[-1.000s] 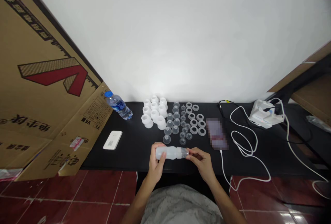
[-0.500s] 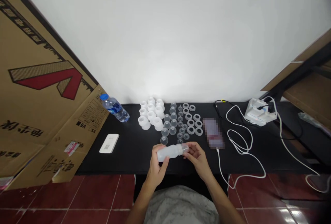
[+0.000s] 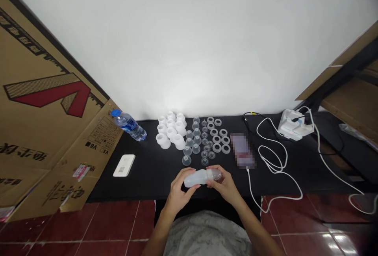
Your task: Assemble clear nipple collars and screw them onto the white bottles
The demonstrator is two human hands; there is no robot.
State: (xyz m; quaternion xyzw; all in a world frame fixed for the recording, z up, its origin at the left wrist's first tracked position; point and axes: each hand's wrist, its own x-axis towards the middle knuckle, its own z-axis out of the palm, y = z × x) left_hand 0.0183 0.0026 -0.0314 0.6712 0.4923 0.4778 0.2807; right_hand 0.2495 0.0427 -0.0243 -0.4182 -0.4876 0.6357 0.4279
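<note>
We see even, fairly bright, cool light, whose source we cannot place. The white wall point(image 3: 189, 43) glows most just above the centre and greys towards 10 and 2 o'clock. At 6 o'clock, the black table point(image 3: 153, 181) swallows detail, while the translucent bottle point(image 3: 196, 178) looks soft and washed out. We notice hard glare on the red floor tiles point(image 3: 301, 244) at 4 o'clock, near a murky corner. Wide-angle distortion stretches the cardboard box point(image 3: 47, 122) at 9 o'clock, and coarse pixelation masks the phone point(image 3: 242, 151) towards 4 o'clock.
</note>
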